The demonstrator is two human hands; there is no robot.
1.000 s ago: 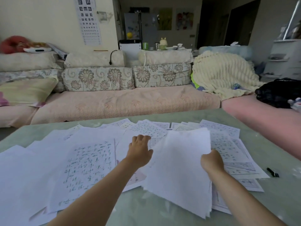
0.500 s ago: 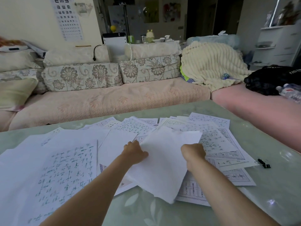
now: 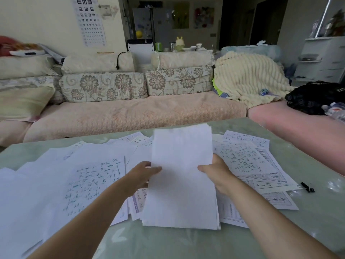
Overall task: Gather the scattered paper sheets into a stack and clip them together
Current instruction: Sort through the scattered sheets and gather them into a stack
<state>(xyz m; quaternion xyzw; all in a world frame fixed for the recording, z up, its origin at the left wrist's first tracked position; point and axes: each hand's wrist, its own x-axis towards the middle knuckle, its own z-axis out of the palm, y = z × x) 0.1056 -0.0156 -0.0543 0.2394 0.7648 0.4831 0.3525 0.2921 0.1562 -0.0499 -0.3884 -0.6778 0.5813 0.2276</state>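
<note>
A sheaf of paper sheets (image 3: 181, 176), blank on the side that is seen, is held over the middle of the pale green table (image 3: 168, 243), with its top edge tilted away from the person; whether its lower edge touches the table cannot be told. The sheaf's left edge is gripped by the left hand (image 3: 141, 176), the thumb laid on the front face and the fingers hidden behind. Its right edge is gripped in the same way by the right hand (image 3: 216, 171), whose thumb is curled over the front. Loose handwritten sheets (image 3: 93, 180) are spread flat and overlapping on the table to the left of the sheaf, and more printed and written sheets (image 3: 242, 157) are spread to its right. A black binder clip (image 3: 307, 187) is seen lying on the bare table, just beside the rightmost sheets. A pink-covered sofa (image 3: 130, 116) is seen beyond the table
</note>
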